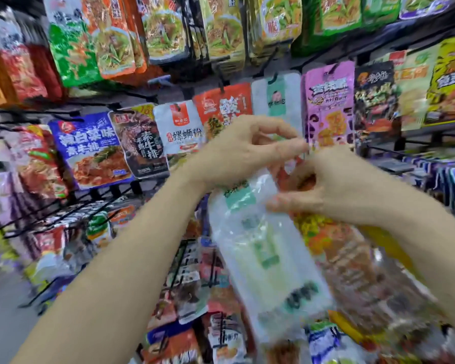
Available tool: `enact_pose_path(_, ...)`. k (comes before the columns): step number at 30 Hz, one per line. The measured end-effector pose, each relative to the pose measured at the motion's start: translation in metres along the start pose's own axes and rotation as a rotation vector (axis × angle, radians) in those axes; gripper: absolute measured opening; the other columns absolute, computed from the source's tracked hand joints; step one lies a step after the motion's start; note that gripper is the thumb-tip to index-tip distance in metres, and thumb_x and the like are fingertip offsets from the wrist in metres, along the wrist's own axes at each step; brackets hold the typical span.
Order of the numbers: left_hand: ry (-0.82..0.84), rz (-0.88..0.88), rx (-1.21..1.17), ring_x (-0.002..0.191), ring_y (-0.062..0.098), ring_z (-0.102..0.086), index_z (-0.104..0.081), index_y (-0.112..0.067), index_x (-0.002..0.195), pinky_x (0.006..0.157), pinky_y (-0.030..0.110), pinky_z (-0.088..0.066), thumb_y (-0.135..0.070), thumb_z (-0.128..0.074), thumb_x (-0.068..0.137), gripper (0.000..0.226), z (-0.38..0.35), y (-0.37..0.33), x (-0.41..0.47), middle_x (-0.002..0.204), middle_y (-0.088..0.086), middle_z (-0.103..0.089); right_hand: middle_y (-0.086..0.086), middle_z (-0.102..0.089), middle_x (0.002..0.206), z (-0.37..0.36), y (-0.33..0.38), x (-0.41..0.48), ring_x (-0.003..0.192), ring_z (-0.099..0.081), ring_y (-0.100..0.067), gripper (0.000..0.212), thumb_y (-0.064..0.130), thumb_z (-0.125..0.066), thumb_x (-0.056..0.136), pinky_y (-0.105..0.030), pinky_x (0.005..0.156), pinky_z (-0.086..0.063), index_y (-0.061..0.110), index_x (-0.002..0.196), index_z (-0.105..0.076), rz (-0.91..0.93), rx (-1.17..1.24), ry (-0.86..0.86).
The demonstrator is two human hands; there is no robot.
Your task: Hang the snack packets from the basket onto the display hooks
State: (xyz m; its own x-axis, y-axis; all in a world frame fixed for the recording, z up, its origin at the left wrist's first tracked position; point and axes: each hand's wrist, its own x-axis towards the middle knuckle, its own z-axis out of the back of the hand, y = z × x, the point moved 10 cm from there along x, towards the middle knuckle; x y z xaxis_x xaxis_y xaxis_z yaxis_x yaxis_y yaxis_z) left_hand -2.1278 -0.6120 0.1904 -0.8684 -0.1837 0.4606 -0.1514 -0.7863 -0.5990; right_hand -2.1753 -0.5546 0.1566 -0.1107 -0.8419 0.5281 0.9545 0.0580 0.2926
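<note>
Packed hook rack (63,219), hanging snack packets (179,127)

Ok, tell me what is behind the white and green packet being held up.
Behind the white and green packet lies an orange-brown packet, pinched by the right hand; the left hand grips the white one's top. Hanging packets fill the rack beyond. The basket is not visible.

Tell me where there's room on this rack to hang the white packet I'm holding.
Mostly crowded. The bare hooks at lower left, below the blue packet, look free. The matching white packet hangs between the orange and purple ones, tightly flanked.
</note>
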Motion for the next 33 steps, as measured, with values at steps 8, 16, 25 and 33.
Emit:
enact_pose_path(8,-0.075,0.028,0.030,0.057,0.026,-0.043,-0.070,-0.022,0.095,0.055,0.034,-0.038,-0.037,-0.068,0.087,0.017,0.012,0.004,0.003,0.068,0.027,-0.056,-0.022,-0.063,0.059,-0.014,-0.024,-0.008,0.050,-0.054,-0.018,0.042,0.039,-0.081,0.073,-0.034,0.047,-0.042,0.001,0.062,-0.066,-0.101,0.492,-0.041)
enact_pose_path(16,-0.174,0.173,-0.279,0.059,0.009,-0.066,-0.073,-0.013,0.078,0.054,0.019,-0.051,-0.018,-0.068,0.079,0.007,0.019,0.031,-0.002,0.070,-0.001,-0.072,-0.030,-0.068,0.096,0.005,-0.045,-0.012,0.091,-0.057,-0.057,0.044,0.048,-0.073,0.066,-0.059,0.068,-0.051,0.010,0.086,-0.078,-0.187,0.586,-0.122)
enact_pose_path(25,-0.768,0.080,-0.123,0.065,0.000,-0.061,-0.072,-0.023,0.070,0.063,0.020,-0.049,-0.022,-0.077,0.078,0.010,0.068,0.018,0.043,0.068,-0.012,-0.068,-0.008,-0.035,0.055,0.043,-0.073,0.027,0.049,-0.028,-0.017,0.066,0.047,-0.061,0.088,-0.023,0.048,-0.023,-0.014,0.067,-0.047,-0.263,0.607,-0.221)
enact_pose_path(33,-0.944,0.087,-0.038,0.071,-0.004,-0.058,-0.073,-0.021,0.087,0.063,0.010,-0.043,-0.023,-0.072,0.083,0.004,0.088,0.040,0.064,0.081,-0.012,-0.068,-0.031,-0.041,0.064,0.045,-0.087,0.067,0.058,-0.040,-0.021,0.065,0.045,-0.058,0.093,-0.027,0.059,-0.037,-0.019,0.083,-0.058,-0.303,0.568,-0.251)
